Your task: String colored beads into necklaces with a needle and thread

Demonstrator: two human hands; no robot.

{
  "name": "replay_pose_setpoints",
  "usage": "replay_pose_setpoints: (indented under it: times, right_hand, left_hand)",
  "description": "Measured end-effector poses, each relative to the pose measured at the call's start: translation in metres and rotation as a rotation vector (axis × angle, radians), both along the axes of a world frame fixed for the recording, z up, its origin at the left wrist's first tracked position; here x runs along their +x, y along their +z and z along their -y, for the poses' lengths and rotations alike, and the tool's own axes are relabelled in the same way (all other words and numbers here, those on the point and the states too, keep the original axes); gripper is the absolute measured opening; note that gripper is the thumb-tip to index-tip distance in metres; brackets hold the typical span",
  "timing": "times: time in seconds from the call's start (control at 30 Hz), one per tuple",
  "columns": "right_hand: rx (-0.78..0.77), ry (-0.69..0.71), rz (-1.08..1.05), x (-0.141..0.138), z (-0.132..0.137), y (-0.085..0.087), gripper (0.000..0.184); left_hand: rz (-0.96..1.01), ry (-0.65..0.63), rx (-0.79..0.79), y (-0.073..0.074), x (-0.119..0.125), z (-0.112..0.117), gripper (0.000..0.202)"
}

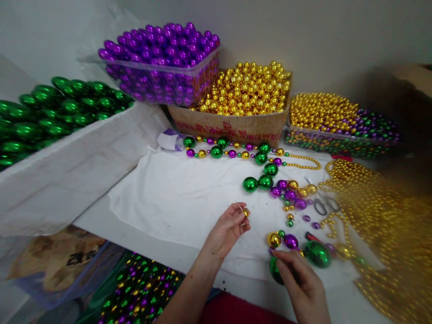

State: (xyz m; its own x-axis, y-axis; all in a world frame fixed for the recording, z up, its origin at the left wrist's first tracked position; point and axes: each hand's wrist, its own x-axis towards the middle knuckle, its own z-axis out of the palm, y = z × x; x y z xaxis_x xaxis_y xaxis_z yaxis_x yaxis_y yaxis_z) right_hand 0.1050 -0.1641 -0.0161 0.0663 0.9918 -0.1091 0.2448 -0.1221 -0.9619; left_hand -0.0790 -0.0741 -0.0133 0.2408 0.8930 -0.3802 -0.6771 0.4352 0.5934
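My left hand (pixel 229 225) is closed over the white cloth, its thumb and fingers pinching a small gold bead (pixel 246 213). A thin pale strand stands out above those fingertips. Lower right, my right hand (pixel 301 281) is closed, with thumb and index finger pinched on what looks like a thin string. Just beyond it lie a gold bead (pixel 273 239), a purple bead (pixel 290 241) and a large green bead (pixel 317 254). Another green bead (pixel 276 270) is partly hidden behind the right hand.
A beaded necklace (pixel 232 154) lies across the cloth (pixel 162 193). Scissors (pixel 326 204) rest beside loose beads. Gold bead strands (pixel 388 225) cover the right. Behind stand a purple-bead tub (pixel 189 69), a gold-bead carton (pixel 232 126) and a mixed-bead tray (pixel 337 135); left, a green-bead box (pixel 74 166).
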Motion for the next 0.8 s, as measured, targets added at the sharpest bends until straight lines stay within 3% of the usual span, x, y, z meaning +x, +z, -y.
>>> replay_pose_setpoints:
  times: [0.1,0.2,0.3,0.43,0.53,0.67,0.8]
  right_hand:
    - [-0.037,-0.063,0.005,-0.01,-0.011,0.001,0.024]
    - [-0.008,-0.006,0.073,-0.013,-0.017,0.006,0.023]
    - [0.136,0.042,0.239,-0.01,-0.019,0.014,0.029]
    - [0.345,0.047,0.366,-0.011,-0.023,0.022,0.033]
    - [0.189,0.107,0.199,-0.013,-0.026,0.025,0.016]
    - [-0.052,0.124,-0.083,-0.012,-0.021,0.027,0.026]
    - [-0.175,0.025,-0.331,-0.01,-0.018,0.025,0.029]
  left_hand:
    - [-0.027,-0.103,0.018,0.002,0.015,0.008,0.019]
    - [-0.099,-0.135,0.044,0.007,0.023,0.012,0.013]
    - [-0.26,-0.099,0.123,0.017,0.022,0.013,0.014]
    - [-0.439,-0.16,0.264,0.035,0.02,0.015,0.013]
    - [-0.488,-0.139,0.331,0.044,0.019,0.017,0.011]
    - [-0.444,-0.003,0.319,0.045,0.017,0.015,0.012]
    - [-0.344,-0.032,0.256,0.038,0.025,0.013,0.013]
